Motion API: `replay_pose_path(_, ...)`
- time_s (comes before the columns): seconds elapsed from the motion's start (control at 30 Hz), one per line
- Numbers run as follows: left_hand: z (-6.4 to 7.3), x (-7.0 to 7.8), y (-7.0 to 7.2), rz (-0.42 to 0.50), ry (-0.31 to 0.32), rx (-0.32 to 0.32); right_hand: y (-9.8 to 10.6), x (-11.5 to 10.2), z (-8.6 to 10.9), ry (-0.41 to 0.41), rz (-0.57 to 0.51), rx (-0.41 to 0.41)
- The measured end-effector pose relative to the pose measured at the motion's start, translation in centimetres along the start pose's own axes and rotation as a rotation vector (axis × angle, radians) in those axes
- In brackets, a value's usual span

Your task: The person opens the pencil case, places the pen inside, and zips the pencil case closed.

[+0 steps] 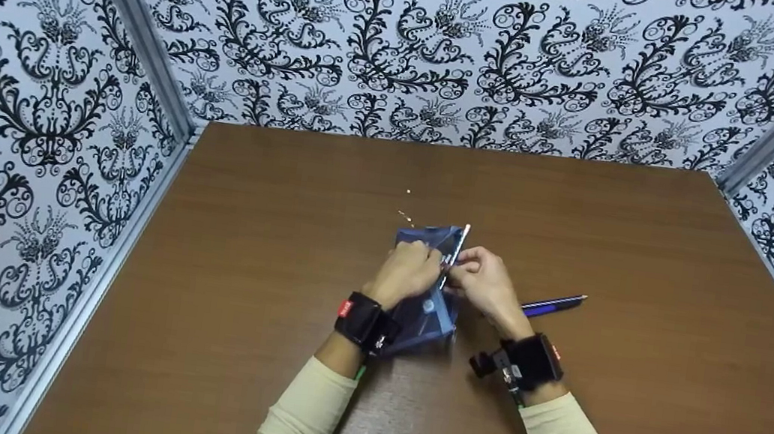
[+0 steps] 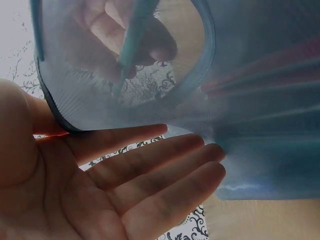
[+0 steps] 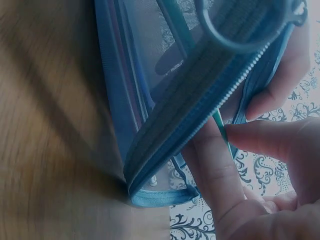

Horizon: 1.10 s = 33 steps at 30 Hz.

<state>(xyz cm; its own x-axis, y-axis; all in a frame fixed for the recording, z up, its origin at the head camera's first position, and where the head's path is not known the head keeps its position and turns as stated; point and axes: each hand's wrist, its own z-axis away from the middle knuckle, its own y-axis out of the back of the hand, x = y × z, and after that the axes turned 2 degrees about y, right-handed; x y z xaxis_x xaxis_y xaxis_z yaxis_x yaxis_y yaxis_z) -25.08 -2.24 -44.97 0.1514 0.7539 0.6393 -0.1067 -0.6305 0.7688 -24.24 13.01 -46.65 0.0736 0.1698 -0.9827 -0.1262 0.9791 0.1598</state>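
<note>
A see-through blue mesh pencil case [image 1: 416, 331] with a zipper [image 3: 220, 102] stands tilted over the middle of the table, its mouth unzipped. My left hand [image 1: 408, 273] holds the case by its edge, the thumb behind the mesh and the other fingers along the near side in the left wrist view. At the zipped mouth, my right hand [image 1: 487, 284] pinches a slim green pencil [image 3: 220, 125] between thumb and fingers. Part of that pencil shows through the mesh, inside the case. Reddish and blue pencils [image 2: 260, 70] also show through the case wall.
Dark blue and purple pencils [image 1: 555, 306] lie on the brown table [image 1: 279, 232] just beyond my right wrist. Small pale crumbs [image 1: 405, 216] are scattered behind the case. Black-and-white patterned walls [image 1: 411, 46] enclose the back and sides.
</note>
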Motion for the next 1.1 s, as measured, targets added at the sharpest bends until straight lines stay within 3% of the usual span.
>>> replay_pose_path(0.33,0.01,-0.02,0.01,0.006,-0.003,-0.010,-0.30,-0.21,0.28,-0.006,0.024,-0.016)
replay_pose_path(0.63,-0.01,-0.07,0.00,0.007,-0.011,-0.002,-0.25,0.34,-0.13,0.031,0.128,-0.006)
replay_pose_path(1.1,0.06,0.13,0.07,-0.012,-0.005,-0.007,-0.20,0.66,-0.14,0.157,0.247,-0.020)
